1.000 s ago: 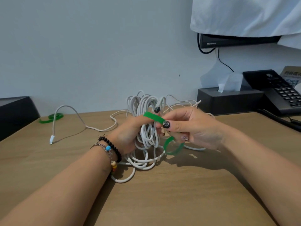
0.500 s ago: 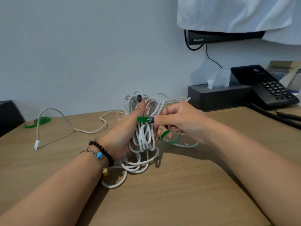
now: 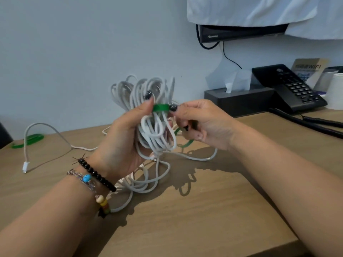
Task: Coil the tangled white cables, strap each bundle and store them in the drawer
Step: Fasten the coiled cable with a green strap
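Note:
My left hand [image 3: 120, 143] grips a coiled bundle of white cable [image 3: 156, 130] and holds it upright above the wooden desk [image 3: 213, 210], thumb pressed on its middle. A green strap [image 3: 160, 107] crosses the bundle's waist, and my right hand [image 3: 200, 123] pinches its end at the bundle's right side. The strap's loose tail hangs below my right hand. More loops of white cable [image 3: 146, 182] trail from the bundle onto the desk. Another white cable [image 3: 46, 127] arcs over the desk at the left and ends in a plug [image 3: 25, 166].
A second green strap [image 3: 27, 140] lies at the desk's far left. A black tissue box [image 3: 239, 100] and a black telephone [image 3: 289, 88] stand at the back right, with its cord along the desk. A covered monitor hangs on the wall above.
Both hands have lifted the bundle higher off the desk. The green strap now lies tight across its waist, with my right hand pulling the end to the right.

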Demonstrator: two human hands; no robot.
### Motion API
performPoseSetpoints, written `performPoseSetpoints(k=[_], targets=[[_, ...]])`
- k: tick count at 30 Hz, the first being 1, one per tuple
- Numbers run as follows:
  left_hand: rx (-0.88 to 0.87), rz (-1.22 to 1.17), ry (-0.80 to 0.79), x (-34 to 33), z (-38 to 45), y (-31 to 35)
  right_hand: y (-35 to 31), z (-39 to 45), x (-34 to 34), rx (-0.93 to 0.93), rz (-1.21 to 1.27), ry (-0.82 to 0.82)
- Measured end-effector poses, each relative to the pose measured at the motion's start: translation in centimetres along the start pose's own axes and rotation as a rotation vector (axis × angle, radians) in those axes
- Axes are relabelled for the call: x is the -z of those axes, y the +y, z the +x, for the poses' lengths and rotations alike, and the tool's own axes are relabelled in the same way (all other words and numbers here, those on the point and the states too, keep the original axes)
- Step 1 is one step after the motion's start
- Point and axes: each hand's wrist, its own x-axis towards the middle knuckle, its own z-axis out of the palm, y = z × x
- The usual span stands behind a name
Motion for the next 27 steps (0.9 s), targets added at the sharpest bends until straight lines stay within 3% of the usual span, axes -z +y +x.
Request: performPoseSetpoints(k=[6,12,18,20,25,27], targets=[[0.113,-0.472,-0.198,0.1,-0.7,1.0,0.8,0.7,-0.2,-0.049,0.124,-0.091],[0.095,-0.298,-0.126,-1.0,-1.0,1.3,1.5,1.0,-0.4,-0.070,0.002,0.033],[0.105,-0.232,0.085,-0.8,-0.4,0.5,2.3,1.2,-0.5,-0.075,-0.272,0.183],[0.083,-0.233,0.106,-0.9,-0.3,0.4,2.3,1.2,-1.0,-0.088,-0.231,0.151],[0.007,-0.228,0.086,-0.8,-0.3,0.2,1.6,1.5,-0.9,-0.070,-0.505,0.262],[0.033,-0.144,0.147,-0.4,-0.1,0.0,1.6,1.6,-0.9,-0.003,-0.583,0.300]])
